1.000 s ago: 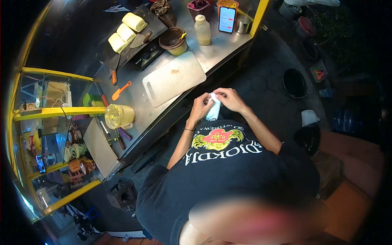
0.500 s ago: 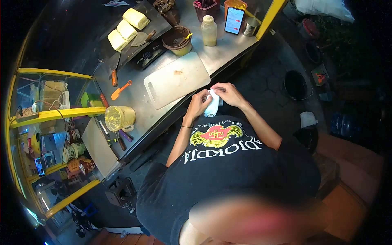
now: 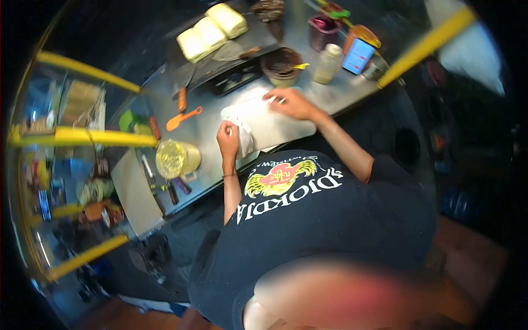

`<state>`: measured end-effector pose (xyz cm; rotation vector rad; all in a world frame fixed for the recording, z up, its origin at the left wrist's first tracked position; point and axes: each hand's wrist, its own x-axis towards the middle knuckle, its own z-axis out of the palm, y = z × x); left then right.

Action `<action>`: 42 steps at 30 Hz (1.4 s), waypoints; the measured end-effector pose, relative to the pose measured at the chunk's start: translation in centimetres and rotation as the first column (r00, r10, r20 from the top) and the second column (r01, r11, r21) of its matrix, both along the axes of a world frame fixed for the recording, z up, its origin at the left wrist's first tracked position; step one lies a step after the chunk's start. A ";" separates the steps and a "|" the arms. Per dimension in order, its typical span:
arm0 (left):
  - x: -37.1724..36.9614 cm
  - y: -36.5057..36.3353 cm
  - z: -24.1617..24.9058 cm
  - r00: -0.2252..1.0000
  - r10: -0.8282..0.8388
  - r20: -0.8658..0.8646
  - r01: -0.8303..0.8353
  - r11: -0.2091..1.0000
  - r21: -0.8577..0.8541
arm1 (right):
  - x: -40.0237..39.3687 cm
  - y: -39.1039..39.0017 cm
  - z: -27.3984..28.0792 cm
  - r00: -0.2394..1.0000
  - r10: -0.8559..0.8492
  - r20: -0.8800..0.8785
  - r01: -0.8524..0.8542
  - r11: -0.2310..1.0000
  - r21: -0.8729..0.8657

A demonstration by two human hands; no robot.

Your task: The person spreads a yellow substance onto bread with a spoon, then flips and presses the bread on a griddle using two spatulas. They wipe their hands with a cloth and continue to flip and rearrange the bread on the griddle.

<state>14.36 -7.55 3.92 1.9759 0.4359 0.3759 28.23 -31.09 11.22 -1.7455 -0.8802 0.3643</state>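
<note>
A crumpled, thin white cloth [image 3: 245, 138] hangs from my left hand [image 3: 227, 141], which is closed on it over the near left part of the white cutting board [image 3: 275, 124]. My right hand [image 3: 292, 104] is over the board's far right part, its fingers bent together and somewhat blurred. Something white shows at those fingertips; I cannot tell what it is. Just beyond the board stands a tub of dark brown spread [image 3: 281, 67] with a yellow handle in it.
Pale blocks [image 3: 212, 33] lie on a dark griddle behind. An orange spatula [image 3: 184, 118] and a tub of yellow stuff [image 3: 177, 158] are at left. A bottle [image 3: 328, 64] and a phone [image 3: 358, 56] stand at right. A yellow post [image 3: 426, 47] rises at the counter's end.
My hands have parted from in front of my chest and moved out over the board. The white cloth has gone with my left hand. The whole view has shifted and blurred.
</note>
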 end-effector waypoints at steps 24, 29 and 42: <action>6.3 12.1 4.4 0.965 0.184 0.189 0.159 0.166 -0.973 | 12.5 8.7 2.9 0.782 -0.047 -0.621 0.173 0.974 0.143; 4.4 10.6 8.5 0.987 0.129 0.100 0.020 0.511 -0.860 | 11.7 4.8 5.8 0.853 -0.244 -0.461 0.406 0.866 0.294; 12.3 7.9 13.7 0.976 0.105 0.193 -0.035 0.941 -0.335 | 13.2 7.2 6.3 0.808 -0.464 0.364 0.482 0.875 0.046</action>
